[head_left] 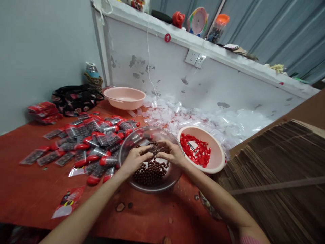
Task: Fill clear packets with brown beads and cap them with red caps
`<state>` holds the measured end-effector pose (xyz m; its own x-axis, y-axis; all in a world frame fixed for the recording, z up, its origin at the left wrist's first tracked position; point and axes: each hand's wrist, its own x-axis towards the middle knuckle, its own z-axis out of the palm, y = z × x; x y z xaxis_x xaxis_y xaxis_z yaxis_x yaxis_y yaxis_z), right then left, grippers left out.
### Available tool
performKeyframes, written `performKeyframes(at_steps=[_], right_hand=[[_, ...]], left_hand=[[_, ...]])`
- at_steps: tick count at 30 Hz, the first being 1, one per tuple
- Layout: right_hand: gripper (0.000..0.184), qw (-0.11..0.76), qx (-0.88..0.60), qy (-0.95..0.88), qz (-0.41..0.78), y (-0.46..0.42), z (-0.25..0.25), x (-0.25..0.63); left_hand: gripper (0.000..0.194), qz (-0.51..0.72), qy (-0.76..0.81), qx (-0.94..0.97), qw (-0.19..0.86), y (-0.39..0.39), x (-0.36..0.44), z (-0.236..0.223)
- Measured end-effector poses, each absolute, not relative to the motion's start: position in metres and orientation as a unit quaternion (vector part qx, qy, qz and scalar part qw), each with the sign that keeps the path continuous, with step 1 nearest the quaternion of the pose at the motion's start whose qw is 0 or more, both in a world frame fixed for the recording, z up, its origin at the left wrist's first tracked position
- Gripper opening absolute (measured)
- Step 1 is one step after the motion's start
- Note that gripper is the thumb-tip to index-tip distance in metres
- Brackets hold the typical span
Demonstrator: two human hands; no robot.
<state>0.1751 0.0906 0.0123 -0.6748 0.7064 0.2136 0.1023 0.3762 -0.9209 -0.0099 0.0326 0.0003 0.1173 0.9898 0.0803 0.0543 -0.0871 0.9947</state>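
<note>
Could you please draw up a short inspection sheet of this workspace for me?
Surface: red-covered table.
Job's things: clear bowl holding brown beads; pink bowl holding red pieces.
Clutter: filled packets with red ends spread across the table; loose clear plastic bags behind; pink basin; black patterned bag.
Grippers: left hand and right hand, both over the beads.
Cables: white cable running down the wall.
Surroundings: stained white wall with a socket; stacked cardboard sheets at right.
</note>
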Motion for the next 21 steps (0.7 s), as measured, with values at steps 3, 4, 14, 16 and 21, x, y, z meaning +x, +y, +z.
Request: performKeyframes(at_steps=[3,4,14,16,21], right_hand=[[0.040,0.287,-0.186,-0.864,0.369,0.095,0.024,0.185],[0.035,0.280,-0.164,-0.885,0.334,0.096,0.028,0.188],[0.016,0.190,-0.175,-0.925,0.280,0.095,0.022,0.194],[0.015,0.199,-0.201,-0.913,0.295,0.093,0.016,0.196],[0.028,0.180,-0.255,-0.885,0.345,0.090,0.013,0.220]], left_hand=[[0.044,0.452,0.444,0.556,0.538,0.036,-0.009,-0.004],[0.045,0.445,0.442,0.558,0.543,0.037,-0.009,-0.004],[0.044,0.350,0.516,0.633,0.460,0.037,-0.011,-0.002],[0.046,0.339,0.535,0.632,0.447,0.040,-0.012,-0.005],[0.048,0.337,0.573,0.596,0.451,0.044,-0.012,-0.009]])
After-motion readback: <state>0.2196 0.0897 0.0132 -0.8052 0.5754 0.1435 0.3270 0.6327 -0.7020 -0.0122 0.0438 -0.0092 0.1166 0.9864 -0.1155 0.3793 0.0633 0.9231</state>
